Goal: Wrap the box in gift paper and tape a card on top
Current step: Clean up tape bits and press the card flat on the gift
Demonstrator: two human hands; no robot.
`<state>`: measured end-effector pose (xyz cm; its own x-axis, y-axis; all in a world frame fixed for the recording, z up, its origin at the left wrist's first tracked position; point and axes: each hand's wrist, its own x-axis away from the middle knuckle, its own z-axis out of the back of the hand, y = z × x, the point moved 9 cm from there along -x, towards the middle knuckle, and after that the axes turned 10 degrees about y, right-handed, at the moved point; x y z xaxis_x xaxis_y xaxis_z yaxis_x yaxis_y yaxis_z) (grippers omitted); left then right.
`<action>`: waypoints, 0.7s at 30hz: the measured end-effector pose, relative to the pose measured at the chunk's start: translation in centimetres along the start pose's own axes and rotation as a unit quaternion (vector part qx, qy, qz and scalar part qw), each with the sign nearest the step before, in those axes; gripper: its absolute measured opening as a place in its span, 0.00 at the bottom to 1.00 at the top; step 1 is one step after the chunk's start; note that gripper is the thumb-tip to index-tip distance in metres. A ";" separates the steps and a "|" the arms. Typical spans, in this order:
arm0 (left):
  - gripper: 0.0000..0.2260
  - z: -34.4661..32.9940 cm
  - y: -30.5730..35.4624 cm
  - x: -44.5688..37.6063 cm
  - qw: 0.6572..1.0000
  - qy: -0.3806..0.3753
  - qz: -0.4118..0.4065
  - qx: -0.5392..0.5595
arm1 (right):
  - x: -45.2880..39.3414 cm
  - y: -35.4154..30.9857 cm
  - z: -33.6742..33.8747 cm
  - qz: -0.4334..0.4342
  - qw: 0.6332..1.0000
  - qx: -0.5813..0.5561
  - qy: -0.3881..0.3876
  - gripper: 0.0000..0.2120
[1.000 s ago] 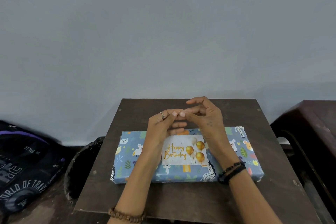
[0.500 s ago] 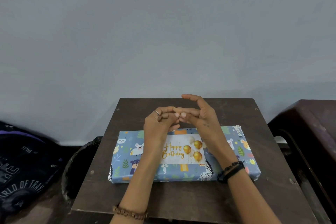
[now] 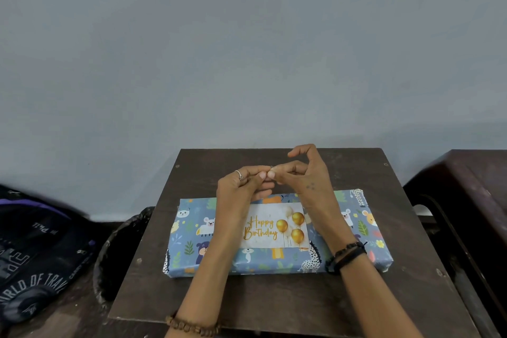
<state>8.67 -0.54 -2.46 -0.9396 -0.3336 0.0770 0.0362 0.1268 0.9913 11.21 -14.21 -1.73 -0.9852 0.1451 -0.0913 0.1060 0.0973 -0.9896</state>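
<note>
Box: a flat box (image 3: 277,230) wrapped in blue animal-print paper lies across the middle of the dark desk (image 3: 288,299), in the lower centre of the frame. It sits a little lower and more to the right than a second ago, which looks like the head camera shifting, not the box.
Card: a white "Happy Birthday" card (image 3: 274,225) with gold balloons lies flat on the centre of the box top. No tape can be made out on it.
Hands: the left hand (image 3: 241,186) and right hand (image 3: 304,173) are raised above the far edge of the box, fingertips meeting. They appear to pinch one small pale piece (image 3: 271,172) between them, probably tape, though it is too small to be sure. The right index finger has lifted higher and arched since a second ago.
Change: the hands have stayed together over the card, only reworking their pinch.
Meaning: wrapping looks done; the step in hand is likely readying tape to fix the card.
Surroundings: a dark bag (image 3: 35,252) at lower left, a bin (image 3: 123,250) beside the desk, dark furniture (image 3: 472,200) at right, a grey wall (image 3: 247,49) behind.
</note>
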 end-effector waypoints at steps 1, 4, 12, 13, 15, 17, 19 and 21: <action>0.08 0.0 0.0 0.1 1.000 -0.004 0.002 0.003 | 0.0 0.0 0.0 0.001 1.000 0.001 0.000 0.18; 0.07 0.0 -0.1 0.2 1.000 -0.005 0.012 0.020 | 0.0 -0.1 -0.1 0.006 1.000 0.009 -0.003 0.19; 0.06 0.2 -0.3 -0.2 0.999 0.028 0.009 -0.021 | 0.5 -0.8 -0.3 0.034 0.999 0.035 -0.009 0.21; 0.05 0.2 -0.3 -0.3 0.999 0.027 0.009 -0.026 | 0.5 -0.8 -0.4 0.034 0.999 0.035 -0.014 0.21; 0.03 0.3 -0.3 -0.4 0.999 0.028 0.012 -0.021 | 0.5 -0.8 -0.7 0.038 0.998 0.039 -0.025 0.23; 0.03 0.5 -0.3 -0.4 0.999 0.035 0.013 -0.002 | 0.5 -0.8 -0.8 0.040 0.998 0.040 -0.030 0.23; 0.06 0.7 -0.3 -0.4 0.999 0.035 0.008 0.011 | 0.6 -0.7 -0.8 0.040 0.998 0.037 -0.037 0.21; 0.07 0.7 -0.3 -0.3 0.999 0.030 -0.001 0.017 | 0.6 -0.6 -0.9 0.038 0.998 0.037 -0.043 0.20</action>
<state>8.72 0.14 -2.87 -0.9171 -0.3900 0.0825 0.0222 0.1566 0.9874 10.68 -13.34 -1.04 -0.9827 0.0647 -0.1733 0.1746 0.0163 -0.9845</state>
